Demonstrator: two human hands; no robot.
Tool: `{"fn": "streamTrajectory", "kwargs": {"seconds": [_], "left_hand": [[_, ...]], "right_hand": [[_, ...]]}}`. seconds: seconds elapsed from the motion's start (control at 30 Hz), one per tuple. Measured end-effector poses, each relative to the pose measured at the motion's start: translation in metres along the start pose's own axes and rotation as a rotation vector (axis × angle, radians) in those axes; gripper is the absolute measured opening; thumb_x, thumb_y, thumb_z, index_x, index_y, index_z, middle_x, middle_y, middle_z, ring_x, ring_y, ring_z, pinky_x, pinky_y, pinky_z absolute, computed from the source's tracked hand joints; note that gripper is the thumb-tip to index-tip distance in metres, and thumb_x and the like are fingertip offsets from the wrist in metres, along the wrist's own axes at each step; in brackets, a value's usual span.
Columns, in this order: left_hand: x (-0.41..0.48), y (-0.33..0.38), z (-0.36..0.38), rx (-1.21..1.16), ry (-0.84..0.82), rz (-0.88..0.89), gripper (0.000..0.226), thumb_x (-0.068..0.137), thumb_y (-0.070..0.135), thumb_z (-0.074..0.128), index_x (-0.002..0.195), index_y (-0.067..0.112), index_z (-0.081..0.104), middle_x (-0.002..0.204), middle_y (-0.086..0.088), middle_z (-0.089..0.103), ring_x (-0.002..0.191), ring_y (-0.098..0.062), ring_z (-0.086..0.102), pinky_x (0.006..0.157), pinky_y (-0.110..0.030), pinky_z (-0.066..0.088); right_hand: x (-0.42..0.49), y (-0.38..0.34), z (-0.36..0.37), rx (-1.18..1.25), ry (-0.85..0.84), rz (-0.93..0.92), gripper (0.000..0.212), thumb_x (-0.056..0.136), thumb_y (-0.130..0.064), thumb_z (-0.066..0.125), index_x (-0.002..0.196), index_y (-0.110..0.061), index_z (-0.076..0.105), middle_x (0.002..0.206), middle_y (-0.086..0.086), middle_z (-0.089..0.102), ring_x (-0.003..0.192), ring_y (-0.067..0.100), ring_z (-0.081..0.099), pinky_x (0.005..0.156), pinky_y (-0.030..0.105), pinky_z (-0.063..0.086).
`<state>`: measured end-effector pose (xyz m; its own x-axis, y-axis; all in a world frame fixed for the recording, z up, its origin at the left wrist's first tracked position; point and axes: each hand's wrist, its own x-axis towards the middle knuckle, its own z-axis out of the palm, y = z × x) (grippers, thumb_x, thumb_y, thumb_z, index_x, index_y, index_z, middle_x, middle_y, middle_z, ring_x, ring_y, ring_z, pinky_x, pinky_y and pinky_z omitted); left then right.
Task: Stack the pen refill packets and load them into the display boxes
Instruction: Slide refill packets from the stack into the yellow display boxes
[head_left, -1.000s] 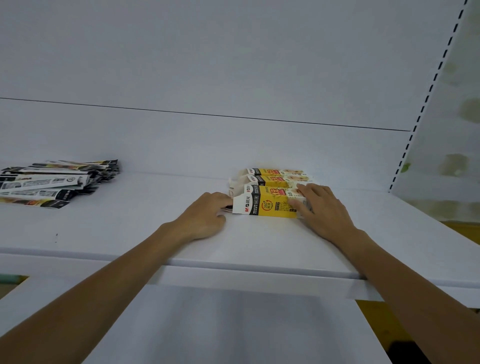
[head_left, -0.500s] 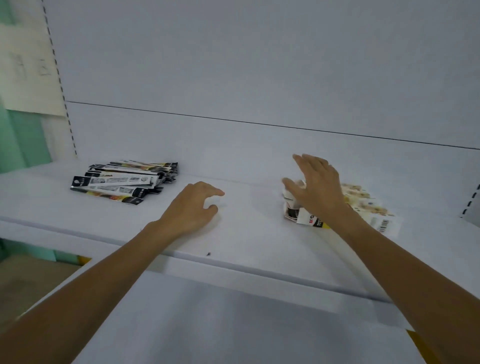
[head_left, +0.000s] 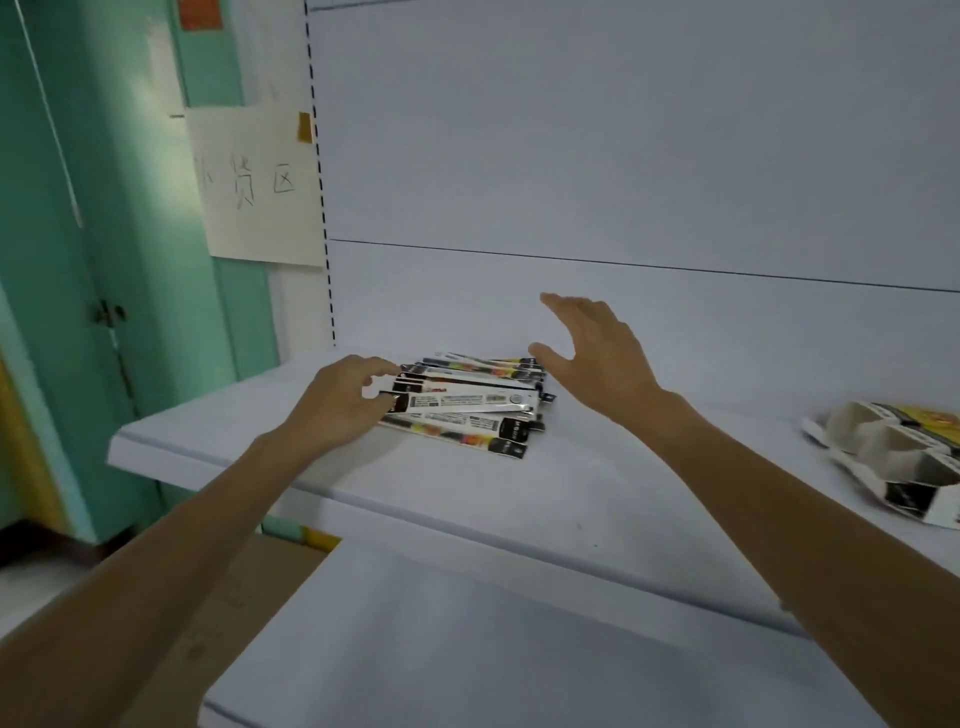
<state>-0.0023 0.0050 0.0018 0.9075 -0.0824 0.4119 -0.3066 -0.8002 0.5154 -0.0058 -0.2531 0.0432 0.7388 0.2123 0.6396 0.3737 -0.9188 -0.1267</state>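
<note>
Packet pile (head_left: 467, 410) on shelf (head_left: 519, 493), long axis left-right. Left grip (head_left: 343, 400) pinches its left end. Right grip (head_left: 597, 353) released, fingers spread, hovers over right end. Display boxes (head_left: 893, 457) well right.

**Head view.** A single wide-angle view is taken from a camera worn on the person's head. It is directed forward and down onto the white shelf (head_left: 519, 499), seen from above its front edge at arm's reach. The left hand (head_left: 337, 405) and right hand (head_left: 597, 358) are framed at mid-picture about the refill packets (head_left: 467, 410). The display boxes (head_left: 893, 457) are cut by the right edge, and a green wall (head_left: 145, 291) is taken in at the left.
</note>
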Motion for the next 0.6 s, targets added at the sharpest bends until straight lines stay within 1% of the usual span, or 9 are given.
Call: {"fn": "streamTrajectory", "kwargs": {"seconds": [0.07,0.13,0.2,0.27,0.33,0.4,0.43,0.5,0.6], "left_hand": [[0.011,-0.030,-0.008,-0.028,-0.006,-0.014,0.033,0.087,0.011,0.059,0.120,0.015,0.059,0.125,-0.005,0.057,0.105,-0.016,0.052,0.084,-0.020,0.033],[0.022,-0.051,-0.010,-0.033,-0.054,0.001,0.031,0.087,0.015,0.061,0.118,0.016,0.059,0.123,-0.003,0.059,0.099,-0.012,0.051,0.083,-0.020,0.034],[0.031,-0.061,-0.008,-0.038,-0.122,0.035,0.033,0.086,0.020,0.064,0.118,0.016,0.058,0.122,-0.003,0.059,0.098,-0.011,0.050,0.081,-0.020,0.034],[0.039,-0.065,-0.003,-0.043,-0.177,0.079,0.036,0.085,0.023,0.065,0.120,0.016,0.056,0.123,-0.002,0.058,0.101,-0.013,0.051,0.081,-0.020,0.034],[0.046,-0.065,0.003,-0.064,-0.204,0.119,0.040,0.085,0.024,0.065,0.123,0.016,0.053,0.124,-0.002,0.057,0.104,-0.014,0.051,0.081,-0.020,0.034],[0.050,-0.064,0.009,-0.116,-0.237,0.134,0.047,0.085,0.023,0.065,0.128,0.016,0.047,0.124,-0.002,0.056,0.102,-0.013,0.049,0.083,-0.021,0.035],[0.051,-0.063,0.012,-0.145,-0.261,0.134,0.051,0.085,0.022,0.065,0.131,0.016,0.043,0.123,-0.003,0.055,0.101,-0.013,0.048,0.084,-0.022,0.035],[0.053,-0.062,0.017,-0.176,-0.287,0.134,0.058,0.084,0.020,0.066,0.135,0.017,0.037,0.118,-0.003,0.055,0.100,-0.014,0.050,0.084,-0.024,0.037],[0.058,-0.064,0.020,-0.160,-0.252,0.158,0.057,0.081,0.021,0.070,0.131,0.018,0.043,0.106,0.000,0.058,0.096,-0.017,0.055,0.084,-0.027,0.042]], "right_hand": [[0.007,-0.010,0.022,-0.028,-0.113,0.017,0.053,0.093,-0.036,0.051,0.141,-0.019,0.037,0.143,0.002,0.043,0.130,0.021,0.035,0.104,0.037,0.030],[0.009,-0.016,0.040,-0.011,-0.206,0.065,0.053,0.091,-0.038,0.054,0.139,-0.020,0.040,0.139,0.001,0.046,0.128,0.020,0.038,0.104,0.038,0.032],[0.008,-0.024,0.052,0.056,-0.291,0.116,0.052,0.087,-0.039,0.060,0.135,-0.022,0.045,0.127,-0.003,0.054,0.119,0.020,0.047,0.100,0.039,0.038],[0.006,-0.034,0.060,0.080,-0.358,0.144,0.048,0.085,-0.036,0.063,0.129,-0.022,0.050,0.112,-0.010,0.053,0.109,0.019,0.054,0.094,0.038,0.044],[0.006,-0.039,0.069,0.020,-0.375,0.127,0.047,0.085,-0.037,0.063,0.128,-0.022,0.050,0.115,-0.008,0.053,0.109,0.019,0.052,0.092,0.037,0.043],[0.007,-0.042,0.075,-0.067,-0.376,0.129,0.053,0.086,-0.039,0.061,0.133,-0.022,0.046,0.123,0.001,0.052,0.115,0.019,0.046,0.094,0.036,0.039],[0.007,-0.042,0.076,-0.098,-0.381,0.143,0.053,0.086,-0.039,0.060,0.134,-0.020,0.046,0.124,0.003,0.050,0.116,0.020,0.043,0.094,0.035,0.038],[0.008,-0.046,0.074,-0.114,-0.400,0.174,0.046,0.087,-0.036,0.060,0.129,-0.017,0.053,0.120,0.006,0.050,0.114,0.020,0.042,0.092,0.035,0.038],[0.005,-0.052,0.069,-0.084,-0.385,0.206,0.036,0.085,-0.029,0.063,0.115,-0.010,0.062,0.114,0.006,0.051,0.108,0.020,0.045,0.089,0.035,0.041]]}}
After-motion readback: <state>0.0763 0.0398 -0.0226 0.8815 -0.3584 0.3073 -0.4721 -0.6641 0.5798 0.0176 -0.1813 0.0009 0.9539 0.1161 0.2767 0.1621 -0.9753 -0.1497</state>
